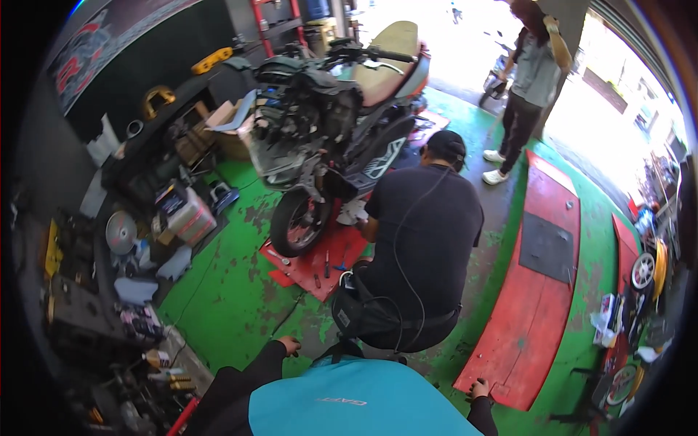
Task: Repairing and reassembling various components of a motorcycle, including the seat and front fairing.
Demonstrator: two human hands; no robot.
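My left hand (289, 346) hangs at the lower left, fingers loosely bent and apart, holding nothing visible. My right hand (478, 389) is open with slightly curled fingers, beside the long red ramp (545, 305). A person in a dark T-shirt (429, 240) crouches ahead of me at a partly dismantled scooter (385, 156); that person's left hand (369, 229) is near its lower front. Below the front wheel (287, 225), several hand tools (327, 267) lie on a red platform (320, 283).
Cluttered shelving, boxes (193, 218) and parts (134, 291) line the left wall. Another person (527, 94) stands by a pillar at the bright doorway, near a parked two-wheeler (491, 83). Spare wheels (643, 270) and parts lie along the right side of the green floor (218, 320).
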